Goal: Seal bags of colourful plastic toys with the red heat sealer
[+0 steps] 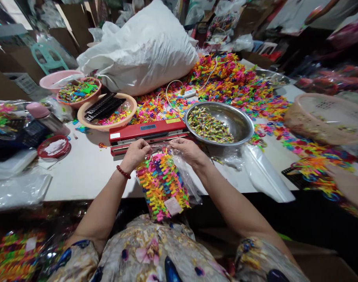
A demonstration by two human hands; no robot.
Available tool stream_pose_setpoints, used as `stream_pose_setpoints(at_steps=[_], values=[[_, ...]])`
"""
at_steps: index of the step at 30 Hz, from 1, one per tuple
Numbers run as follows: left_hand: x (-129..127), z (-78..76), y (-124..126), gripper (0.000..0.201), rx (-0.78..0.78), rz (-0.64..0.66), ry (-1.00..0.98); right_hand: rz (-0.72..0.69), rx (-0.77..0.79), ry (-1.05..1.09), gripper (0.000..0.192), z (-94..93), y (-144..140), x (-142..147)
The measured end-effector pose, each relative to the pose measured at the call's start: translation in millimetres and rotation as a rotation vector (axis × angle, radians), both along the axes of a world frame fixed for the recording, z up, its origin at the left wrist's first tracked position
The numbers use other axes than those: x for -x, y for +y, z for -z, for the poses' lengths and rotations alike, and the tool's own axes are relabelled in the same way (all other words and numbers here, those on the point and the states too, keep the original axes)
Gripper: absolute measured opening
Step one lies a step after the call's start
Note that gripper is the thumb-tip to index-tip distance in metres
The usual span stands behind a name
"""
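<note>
Clear plastic makes up the bag (163, 182), which hangs below and between the two grips, full of brightly coloured pieces. The left grip (138, 153) pinches its top edge near the left corner, and the right grip (188, 150) pinches the same edge further right, thumbs against fingers, so the mouth runs between the two fingertips and the filled part droops towards the lap, over the near edge of the surface (79, 178). A pale label (173, 206) sits low on the bag, well apart from both grips. Just beyond the fingertips lies the red sealer (146, 131); whether the bag touches it, I cannot tell. A steel bowl (240, 127) stands beside the sealer's right end.
</note>
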State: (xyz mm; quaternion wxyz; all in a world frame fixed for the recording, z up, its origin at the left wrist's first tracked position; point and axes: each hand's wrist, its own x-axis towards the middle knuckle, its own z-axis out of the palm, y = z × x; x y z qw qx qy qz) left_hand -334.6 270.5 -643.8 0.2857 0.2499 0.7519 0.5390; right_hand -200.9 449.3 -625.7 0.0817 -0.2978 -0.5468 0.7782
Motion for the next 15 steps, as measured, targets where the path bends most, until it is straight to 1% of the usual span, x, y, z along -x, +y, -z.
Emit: stream_pose_setpoints(at_steps=[2, 4, 5, 9, 12, 15], values=[[6, 15.2, 9, 0.007, 0.029, -0.053, -0.014, 0.038, 0.079, 0.014, 0.044, 20.3, 5, 8], [12, 25.9, 16, 0.007, 0.082, -0.098, -0.001, 0.090, 0.085, 0.035, 0.043, 39.1, 8, 16], [14, 29.9, 20, 0.007, 0.120, -0.119, 0.014, 0.122, 0.044, 0.034, 0.042, 48.1, 9, 20], [21, 40.5, 28, 0.011, 0.300, -0.172, 0.110, 0.248, -0.236, -0.044, 0.033, 79.9, 13, 33], [23, 47.1, 31, 0.014, 0.407, -0.155, 0.225, 0.292, -0.307, -0.104, 0.030, 98.0, 17, 42], [23, 52.9, 34, 0.015, 0.501, -0.150, 0.309, 0.317, -0.365, -0.169, 0.027, 110.9, 23, 47]])
